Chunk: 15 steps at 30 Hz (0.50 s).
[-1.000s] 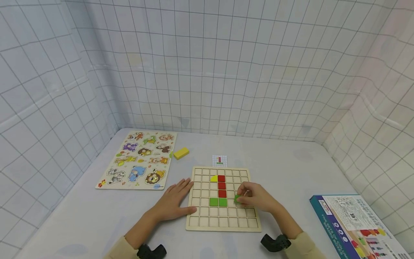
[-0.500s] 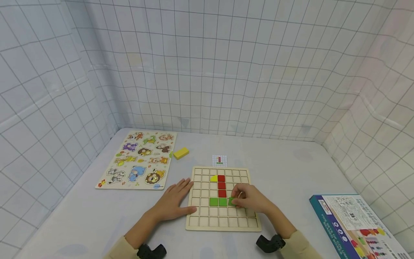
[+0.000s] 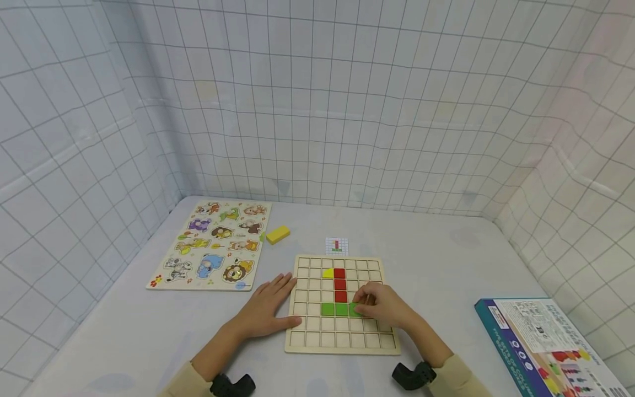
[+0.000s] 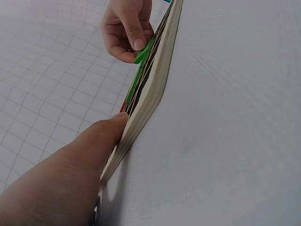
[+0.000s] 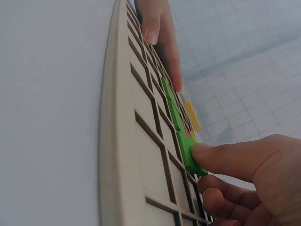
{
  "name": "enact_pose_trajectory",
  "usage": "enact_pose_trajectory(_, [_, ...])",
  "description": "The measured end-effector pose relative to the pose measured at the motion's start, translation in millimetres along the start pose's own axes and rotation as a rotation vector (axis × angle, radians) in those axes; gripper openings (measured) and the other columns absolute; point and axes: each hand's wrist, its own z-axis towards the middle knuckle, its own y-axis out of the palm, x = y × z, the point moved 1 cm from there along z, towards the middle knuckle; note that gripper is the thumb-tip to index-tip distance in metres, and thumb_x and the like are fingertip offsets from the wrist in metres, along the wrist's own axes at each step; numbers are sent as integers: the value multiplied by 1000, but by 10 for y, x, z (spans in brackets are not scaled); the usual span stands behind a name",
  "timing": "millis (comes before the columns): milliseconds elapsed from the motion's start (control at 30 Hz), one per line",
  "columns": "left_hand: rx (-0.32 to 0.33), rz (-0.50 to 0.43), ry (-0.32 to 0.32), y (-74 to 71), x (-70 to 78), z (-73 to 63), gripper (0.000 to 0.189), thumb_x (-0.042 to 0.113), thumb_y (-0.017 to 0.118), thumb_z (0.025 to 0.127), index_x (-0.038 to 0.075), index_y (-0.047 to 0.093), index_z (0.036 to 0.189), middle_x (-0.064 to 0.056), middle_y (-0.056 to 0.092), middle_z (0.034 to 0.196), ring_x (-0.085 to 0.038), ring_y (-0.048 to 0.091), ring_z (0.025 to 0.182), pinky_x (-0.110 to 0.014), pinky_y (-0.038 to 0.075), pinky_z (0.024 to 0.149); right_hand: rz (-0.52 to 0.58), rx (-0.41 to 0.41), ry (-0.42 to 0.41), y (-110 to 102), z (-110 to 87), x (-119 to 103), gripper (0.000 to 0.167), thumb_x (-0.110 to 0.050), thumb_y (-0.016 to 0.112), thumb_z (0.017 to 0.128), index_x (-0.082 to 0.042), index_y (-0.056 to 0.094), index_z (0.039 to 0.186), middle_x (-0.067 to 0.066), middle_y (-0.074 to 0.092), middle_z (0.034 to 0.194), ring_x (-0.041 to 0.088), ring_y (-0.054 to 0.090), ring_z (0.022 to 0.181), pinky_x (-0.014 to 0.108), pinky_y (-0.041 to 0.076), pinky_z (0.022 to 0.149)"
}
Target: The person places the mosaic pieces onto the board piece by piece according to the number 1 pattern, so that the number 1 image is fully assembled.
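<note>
A wooden grid board [image 3: 342, 342] lies on the table in the head view. My left hand [image 3: 268, 310] rests with straight fingers along its left edge, thumb on the rim. My right hand [image 3: 384, 305] pinches a green square tile [image 5: 188, 151] between thumb and finger, beside two green tiles [image 3: 334, 310] in the same row. In the right wrist view the pinched tile looks slightly tilted in its cell. Several red tiles [image 3: 340, 285] form a column above the green row, and a yellow tile [image 3: 328, 273] with a slanted side sits left of the top red one.
A small pattern card [image 3: 337, 246] lies just beyond the board. A yellow block [image 3: 278, 235] rests near an animal puzzle board [image 3: 218, 281] at the back left. At the right stands a box [image 3: 541, 336] with printed pictures. White grid-patterned cloth [image 3: 347, 110] surrounds the table.
My right hand has moved left with the green tile, bringing it from a gap away to right beside the other green tiles. The left hand has stayed still.
</note>
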Motion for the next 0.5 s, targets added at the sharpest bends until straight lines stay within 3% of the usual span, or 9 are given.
enact_pose_trajectory(300, [-9,-1,-8,23,-9,12,91,61,59,87,5,31,153,-13,24,159,-32,17,147,-55,17,114,-11,18,22,-26,-45,5,8,-13,74,88,-10,68,93,-6,58,83,11,53,73,25,46,64])
enact_pose_trajectory(500, [-21,3,-9,18,-21,8,92,62,58,87,5,30,153,-13,24,159,-32,16,147,-55,17,114,-14,62,80,-176,-108,65,8,-12,71,89,-10,68,96,-4,58,83,14,53,75,26,46,62])
